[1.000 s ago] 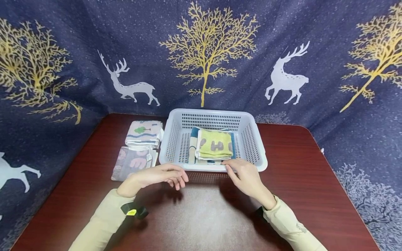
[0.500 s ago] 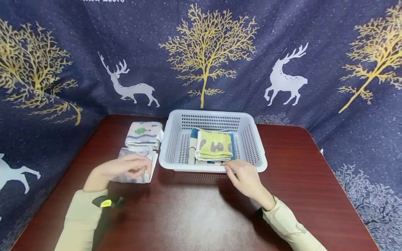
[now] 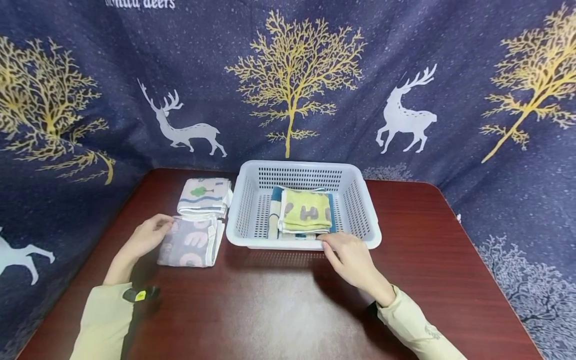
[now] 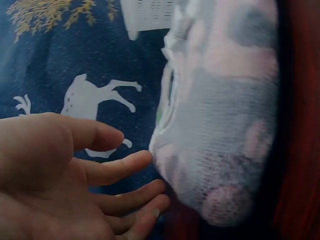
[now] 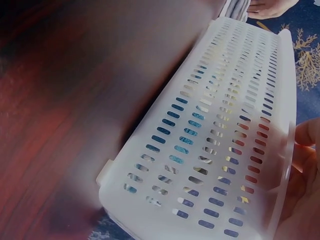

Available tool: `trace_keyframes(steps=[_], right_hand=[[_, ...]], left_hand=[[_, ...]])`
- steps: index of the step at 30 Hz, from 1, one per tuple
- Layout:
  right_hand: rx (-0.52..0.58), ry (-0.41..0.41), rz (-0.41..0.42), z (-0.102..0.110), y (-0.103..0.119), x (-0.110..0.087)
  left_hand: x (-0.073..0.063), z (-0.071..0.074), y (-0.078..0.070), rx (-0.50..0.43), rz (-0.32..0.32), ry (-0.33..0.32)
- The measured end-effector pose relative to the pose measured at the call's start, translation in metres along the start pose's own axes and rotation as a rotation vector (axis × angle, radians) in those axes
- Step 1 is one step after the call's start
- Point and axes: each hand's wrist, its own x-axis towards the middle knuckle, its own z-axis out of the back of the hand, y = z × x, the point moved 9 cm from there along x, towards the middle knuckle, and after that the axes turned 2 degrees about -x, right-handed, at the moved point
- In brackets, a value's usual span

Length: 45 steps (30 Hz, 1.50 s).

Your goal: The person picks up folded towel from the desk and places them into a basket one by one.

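Note:
My left hand (image 3: pixel 146 237) is at the left edge of a folded grey-and-pink towel (image 3: pixel 191 245) on the table. In the left wrist view its fingers (image 4: pixel 125 197) are spread and slightly bent, tips right at the towel's edge (image 4: pixel 215 135), with the thumb apart. My right hand (image 3: pixel 353 257) holds the front rim of a pale plastic basket (image 3: pixel 256 243), fingers over the rim and thumb in front. Inside the basket a folded yellow-green towel (image 3: pixel 310 207) lies on a blue-and-cream towel (image 3: pixel 273 220). The right wrist view shows the slotted front wall (image 5: pixel 200 140) of the basket.
Behind the grey-and-pink towel, close to the basket's left side, lies another folded towel (image 3: pixel 204 195) with a green tree pattern. The dark red table (image 3: pixel 418 265) ends at the back against a navy curtain (image 3: pixel 252 125) printed with deer and trees.
My left hand has moved left from in front of the basket, passing over the grey-and-pink towel to its left edge. The right hand stays at the basket's rim.

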Motion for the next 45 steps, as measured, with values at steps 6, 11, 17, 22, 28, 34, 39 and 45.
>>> trace_keyframes(steps=[6,11,17,22,28,34,39,45], right_hand=[[-0.027,-0.027,0.009,0.005,-0.002,0.003],[-0.032,-0.026,0.004,0.008,-0.003,0.005],[-0.044,-0.018,0.000,0.010,-0.004,0.007],[-0.060,-0.026,0.001,0.013,-0.005,0.007],[-0.064,-0.040,0.028,0.012,-0.003,0.006],[-0.079,-0.051,0.025,0.012,-0.004,0.005],[-0.085,-0.051,0.013,0.010,-0.002,0.001],[-0.096,-0.041,0.016,0.004,0.007,-0.010]], left_hand=[[0.011,-0.008,-0.009,0.062,-0.046,0.004],[0.019,-0.019,-0.014,0.048,-0.030,0.046],[0.022,-0.023,-0.019,0.119,-0.008,0.071],[0.023,-0.026,-0.028,0.190,-0.006,0.060],[0.022,-0.033,-0.028,0.223,0.077,0.062],[0.021,-0.035,-0.035,0.269,0.081,0.033],[0.016,-0.040,-0.037,0.284,0.062,0.031],[0.006,-0.050,-0.028,0.323,0.077,0.087]])
